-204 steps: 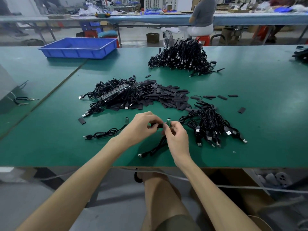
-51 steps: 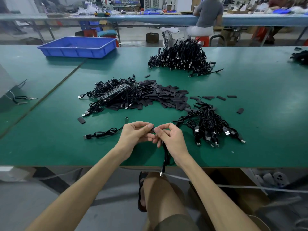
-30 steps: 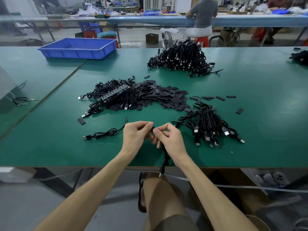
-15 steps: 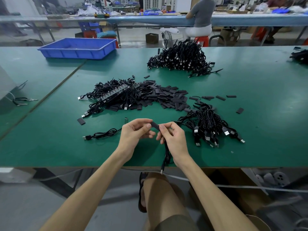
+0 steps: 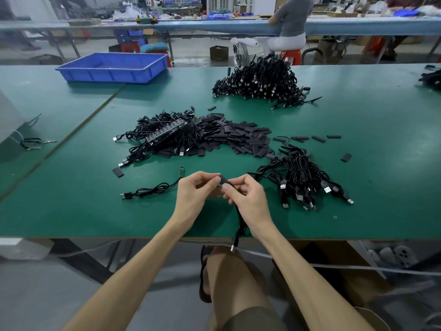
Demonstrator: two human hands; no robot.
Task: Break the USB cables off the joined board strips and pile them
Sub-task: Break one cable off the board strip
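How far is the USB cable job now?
Done: loose cables lie in a far pile and a near right pile. In hand: left hand and right hand pinch the black end of one cable. Remaining: a board strip with joined cables in the middle heap.

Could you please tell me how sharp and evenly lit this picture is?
Head view: soft, even light, only faint shadows under the left hand and right hand; the held cable is sharp; far benches blur; wide-angle stretch toward the corners.

Black cables (image 5: 300, 177), green table (image 5: 358, 144), blue tray (image 5: 112, 74)
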